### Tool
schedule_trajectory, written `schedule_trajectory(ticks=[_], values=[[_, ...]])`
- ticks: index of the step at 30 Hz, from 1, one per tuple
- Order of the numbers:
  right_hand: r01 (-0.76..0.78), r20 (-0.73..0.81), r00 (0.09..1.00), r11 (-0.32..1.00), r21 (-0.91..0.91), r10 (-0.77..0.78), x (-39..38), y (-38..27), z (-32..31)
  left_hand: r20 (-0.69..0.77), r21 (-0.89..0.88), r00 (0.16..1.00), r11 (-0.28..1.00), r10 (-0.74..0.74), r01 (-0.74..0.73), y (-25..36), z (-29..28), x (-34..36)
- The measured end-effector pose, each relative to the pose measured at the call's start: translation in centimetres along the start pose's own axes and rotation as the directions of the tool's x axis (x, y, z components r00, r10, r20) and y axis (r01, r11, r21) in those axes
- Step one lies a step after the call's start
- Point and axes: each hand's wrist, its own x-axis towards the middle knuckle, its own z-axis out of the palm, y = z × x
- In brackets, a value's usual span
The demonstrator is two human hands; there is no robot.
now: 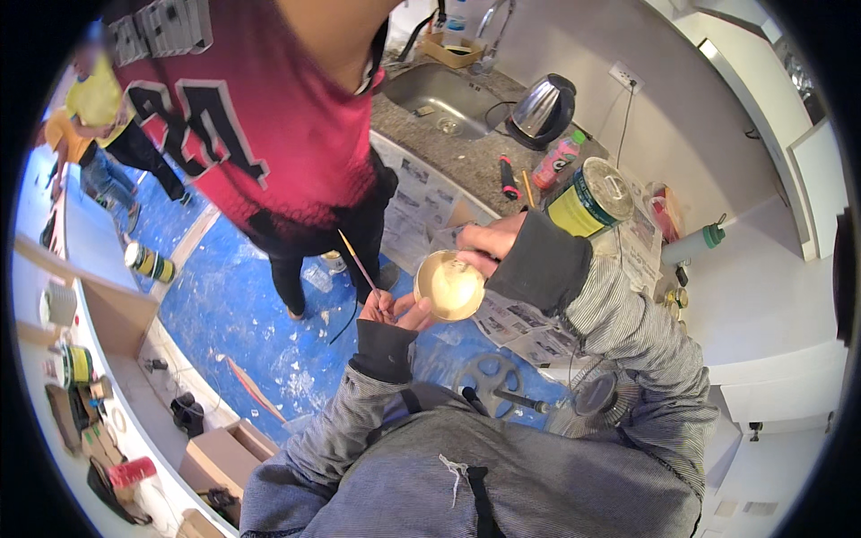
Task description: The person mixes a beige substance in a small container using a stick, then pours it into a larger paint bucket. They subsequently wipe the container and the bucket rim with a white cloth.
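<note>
My left hand is closed around a slim paintbrush, which points up and away. Its fingertips also meet the near left side of a small round bowl. Cream-coloured paint, or a coating of it, shows inside the bowl, which is tilted toward me. At the bowl's far right rim my right hand is closed, fingers bent over the edge. The dark cuff hides part of that hand. Both hands are held above the blue-covered floor, beside the newspaper-lined counter.
Close ahead stands a person in a red jersey. The counter holds a sink, a kettle, a pink bottle and a large paint bucket. Below me is a fan. Two more people are at far left.
</note>
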Motion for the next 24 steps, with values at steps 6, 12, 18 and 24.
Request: schedule_trajectory(ticks=[6,12,18,24], values=[[0.283,-0.14,0.954,0.948,0.147,-0.264,-1.4,-9.5,3.8,-0.103,-0.082,0.993,0.994,0.06,-0.068,1.8,-3.6,-7.6],[0.313,-0.063,0.948,0.95,0.021,-0.311,-2.7,-14.7,4.5,-0.202,-0.051,0.97,0.987,0.138,-0.151,2.9,-7.4,-15.2],[0.483,-0.092,0.875,0.856,0.182,-0.475,-2.6,-22.1,5.0,-0.223,-0.081,0.95,0.967,0.219,-0.242,3.3,-10.2,-20.6],[0.55,-0.114,0.833,0.832,0.071,-0.541,-1.1,-25.2,6.2,-0.278,-0.104,0.917,0.94,0.286,-0.325,4.6,-11.8,-25.8]])
